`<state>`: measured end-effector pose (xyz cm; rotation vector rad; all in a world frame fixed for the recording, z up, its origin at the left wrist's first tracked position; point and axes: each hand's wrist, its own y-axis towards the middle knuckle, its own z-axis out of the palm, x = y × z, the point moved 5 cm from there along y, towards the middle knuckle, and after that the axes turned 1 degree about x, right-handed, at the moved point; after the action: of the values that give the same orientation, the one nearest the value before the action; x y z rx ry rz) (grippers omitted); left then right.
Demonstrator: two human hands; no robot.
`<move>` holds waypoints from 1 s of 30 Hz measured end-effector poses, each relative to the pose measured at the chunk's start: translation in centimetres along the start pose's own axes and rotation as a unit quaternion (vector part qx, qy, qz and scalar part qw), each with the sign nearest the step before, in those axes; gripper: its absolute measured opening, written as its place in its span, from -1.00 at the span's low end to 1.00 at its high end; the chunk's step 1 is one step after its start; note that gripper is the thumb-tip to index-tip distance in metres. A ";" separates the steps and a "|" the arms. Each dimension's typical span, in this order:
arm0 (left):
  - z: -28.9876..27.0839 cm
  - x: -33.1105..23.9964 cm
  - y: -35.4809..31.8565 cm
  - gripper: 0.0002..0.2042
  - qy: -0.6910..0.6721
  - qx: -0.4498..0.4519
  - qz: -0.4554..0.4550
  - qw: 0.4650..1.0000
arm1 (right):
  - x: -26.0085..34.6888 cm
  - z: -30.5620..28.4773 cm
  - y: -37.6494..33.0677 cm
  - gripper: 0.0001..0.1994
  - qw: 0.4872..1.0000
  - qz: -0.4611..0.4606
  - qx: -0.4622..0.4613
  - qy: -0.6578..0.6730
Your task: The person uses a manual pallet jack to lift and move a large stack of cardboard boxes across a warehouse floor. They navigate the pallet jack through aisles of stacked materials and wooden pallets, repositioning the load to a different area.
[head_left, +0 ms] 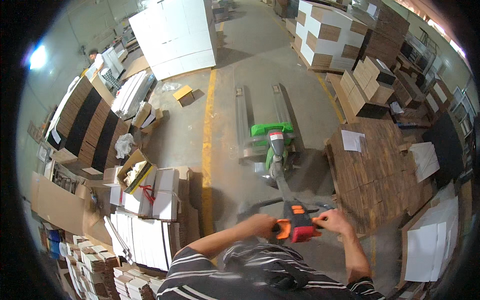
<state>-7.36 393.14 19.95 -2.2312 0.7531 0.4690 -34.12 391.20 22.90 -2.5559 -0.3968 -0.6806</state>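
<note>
Gripping the black, orange and red control handle (300, 220) of a green pallet jack (260, 130), the left hand (262, 226) closes around its left side and the right hand (334, 221) curls narrowly onto its right side. From the handle, the pallet jack stands at 12 o'clock, its two forks (242, 112) pointing away. A yellow floor line (207, 145) runs at 10 o'clock, a tall white stack (175, 40) stands at 11, and wood-grain panels (375, 172) lie at 2.
</note>
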 end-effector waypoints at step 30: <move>-9.5 15.6 -9.1 -0.72 0.166 -0.279 0.061 0.944 | 15.6 9.1 5.9 -0.53 0.984 0.005 -0.122 0.128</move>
<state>11.35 385.47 22.85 -2.8532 1.0363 0.4029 -15.21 393.19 21.99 -2.6448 -0.2257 -1.1006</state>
